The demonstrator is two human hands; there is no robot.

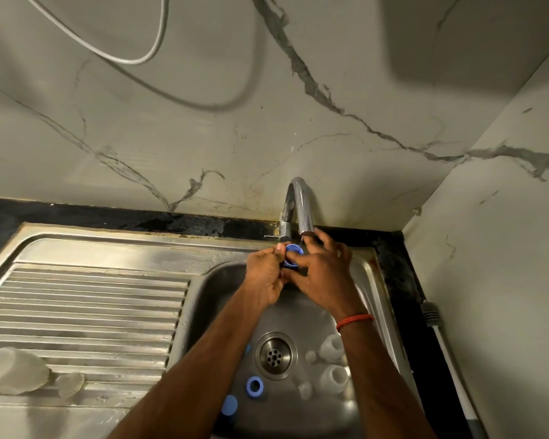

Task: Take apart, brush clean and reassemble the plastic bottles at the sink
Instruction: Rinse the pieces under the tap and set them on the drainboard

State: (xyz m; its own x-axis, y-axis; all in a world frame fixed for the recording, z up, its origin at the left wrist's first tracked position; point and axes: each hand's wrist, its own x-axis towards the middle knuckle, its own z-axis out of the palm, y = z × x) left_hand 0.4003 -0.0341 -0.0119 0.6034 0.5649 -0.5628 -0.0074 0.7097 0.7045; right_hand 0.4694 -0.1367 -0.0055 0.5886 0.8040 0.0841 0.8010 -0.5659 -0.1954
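1. Here, the left hand [265,275] and right hand [325,278] together pinch a blue cap [291,252] just beneath the tap spout [305,213].
2. Clear bottles [334,377] lie in the sink [216,283] basin.

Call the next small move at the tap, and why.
Probably turn the blue cap to rinse it all round: the left hand and the right hand pinch it just under the tap, where a thin trickle seems to fall.
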